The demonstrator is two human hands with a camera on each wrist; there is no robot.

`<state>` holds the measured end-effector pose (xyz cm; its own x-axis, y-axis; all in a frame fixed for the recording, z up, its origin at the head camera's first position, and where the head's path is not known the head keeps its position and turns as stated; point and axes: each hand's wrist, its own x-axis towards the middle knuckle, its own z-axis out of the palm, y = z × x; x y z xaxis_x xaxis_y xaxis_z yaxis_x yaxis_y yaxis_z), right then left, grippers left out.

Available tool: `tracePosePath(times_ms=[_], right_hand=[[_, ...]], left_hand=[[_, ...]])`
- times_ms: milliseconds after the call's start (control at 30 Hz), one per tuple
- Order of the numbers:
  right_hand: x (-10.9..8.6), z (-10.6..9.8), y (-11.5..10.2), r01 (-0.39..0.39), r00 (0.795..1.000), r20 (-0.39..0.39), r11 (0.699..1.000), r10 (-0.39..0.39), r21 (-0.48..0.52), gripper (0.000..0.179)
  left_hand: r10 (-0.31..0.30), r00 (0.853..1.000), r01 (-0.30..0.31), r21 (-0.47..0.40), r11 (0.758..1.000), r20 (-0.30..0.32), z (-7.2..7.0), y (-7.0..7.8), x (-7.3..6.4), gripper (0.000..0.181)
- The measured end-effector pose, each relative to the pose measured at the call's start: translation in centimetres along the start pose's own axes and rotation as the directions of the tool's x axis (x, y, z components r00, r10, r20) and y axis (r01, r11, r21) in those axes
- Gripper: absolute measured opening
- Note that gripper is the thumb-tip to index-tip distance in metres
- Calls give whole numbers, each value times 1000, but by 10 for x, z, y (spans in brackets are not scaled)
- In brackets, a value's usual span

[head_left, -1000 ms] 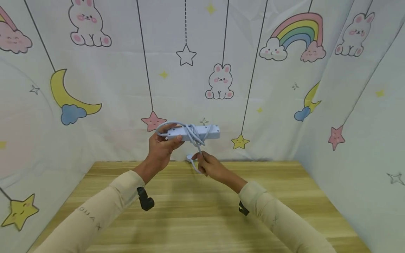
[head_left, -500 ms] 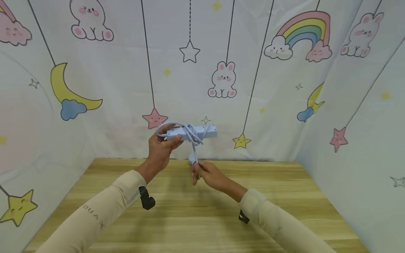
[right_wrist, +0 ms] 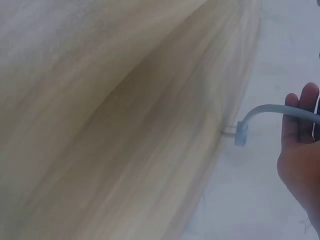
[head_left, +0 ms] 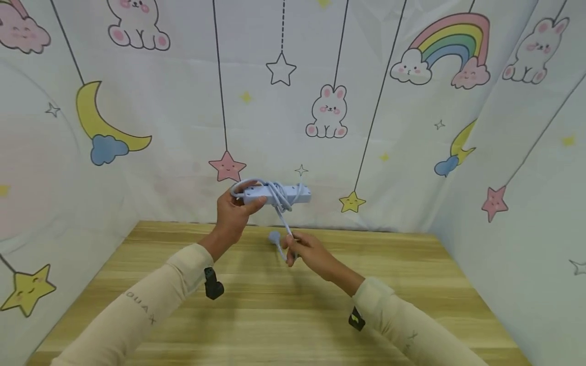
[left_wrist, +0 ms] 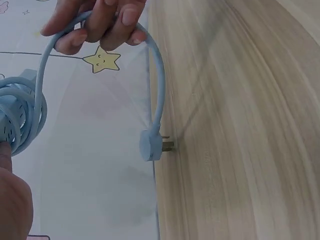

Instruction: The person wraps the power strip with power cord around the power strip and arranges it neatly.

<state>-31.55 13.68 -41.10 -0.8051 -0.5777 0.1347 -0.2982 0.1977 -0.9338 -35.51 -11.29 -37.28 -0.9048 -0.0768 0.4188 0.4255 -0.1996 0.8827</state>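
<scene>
My left hand [head_left: 232, 216] grips the left end of a light blue power strip [head_left: 302, 194], thumb in front, and holds it up above the table. The strip's cord [head_left: 285, 221] is wound in several loops around its middle. Below it, my right hand [head_left: 312, 252] pinches the cord's loose length between thumb and fingers. From there the cord bends, and its round plug [head_left: 274, 237] hangs free to the left of that hand. In the left wrist view, metal prongs show on the plug [left_wrist: 151, 146], and the cord arches through the right hand's fingers [left_wrist: 107, 25].
The wood-grain table [head_left: 274, 315] stretches below both hands. A white cloth backdrop [head_left: 183, 122] printed with bunnies, stars and rainbows encloses the back and sides. Small black wrist cameras [head_left: 213, 284] are fixed at both sleeves.
My right hand shifted left and down along with the cord, then slightly right again. The plug swung into fuller view. The left hand keeps its hold on the power strip.
</scene>
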Motion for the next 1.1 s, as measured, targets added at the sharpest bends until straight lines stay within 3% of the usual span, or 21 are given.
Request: tracePosePath(times_ms=[200,467,633,867,1000,1100], right_hand=[[-2,-11,7,85,996,-33,994,-83,66,32],[-7,-11,25,27,996,-91,995,-19,92,28],[-5,-7,25,49,988,-152,994,-34,95,31],[1,-18,13,119,969,-210,992,-127,-51,29],[6,-27,6,147,952,-241,971,-190,-188,22],[12,-35,3,192,936,-219,922,-275,-338,17]], left_hand=[[101,994,-99,53,994,-31,2,10,9,48],[63,997,-61,51,997,-44,-4,11,7,50],[90,995,-88,78,993,-32,-6,8,4,50],[214,976,-210,93,973,-30,-3,15,8,53],[212,977,-208,112,972,-19,-3,20,7,56],[186,982,-182,142,973,-19,-5,21,4,56]])
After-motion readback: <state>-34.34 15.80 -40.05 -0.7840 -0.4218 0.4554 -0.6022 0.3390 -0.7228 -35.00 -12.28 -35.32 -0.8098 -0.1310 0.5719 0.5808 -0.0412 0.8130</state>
